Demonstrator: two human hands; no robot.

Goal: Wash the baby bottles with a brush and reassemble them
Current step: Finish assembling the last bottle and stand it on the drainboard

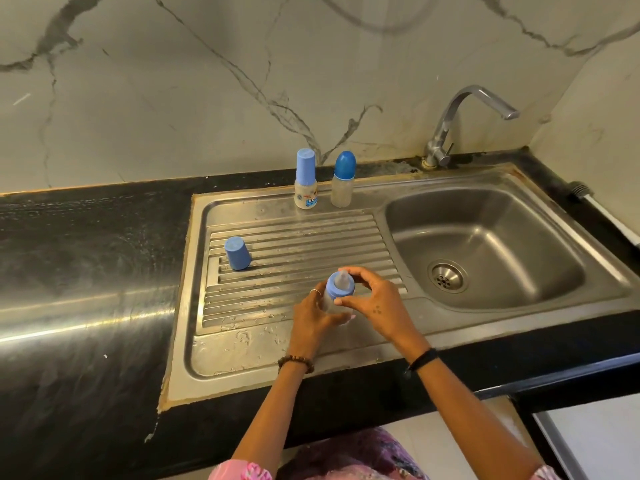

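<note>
Baby bottle (337, 299), clear with a blue collar and teat, is held upright over the front of the ribbed steel drainboard (263, 306) set in a black worktop (86, 254), the sink basin (485, 244) open to its right. The left hand (311, 317) wraps its grip round the body; the right hand (370, 299) pinches the collar. Well apart, two capped bottles (341, 180) stand at the back edge and a loose blue cap (237, 252) sits left.

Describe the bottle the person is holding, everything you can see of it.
The held bottle is small, with a clear, plastic-looking body, a light blue screw ring and a translucent teat on top; its cap is off. It is roughly upright, tilted slightly, over the ribbed steel drainboard near the sink's front edge. The left hand grips the body from the side; the right hand curls its fingers round the ring. No liquid is visible inside.
</note>
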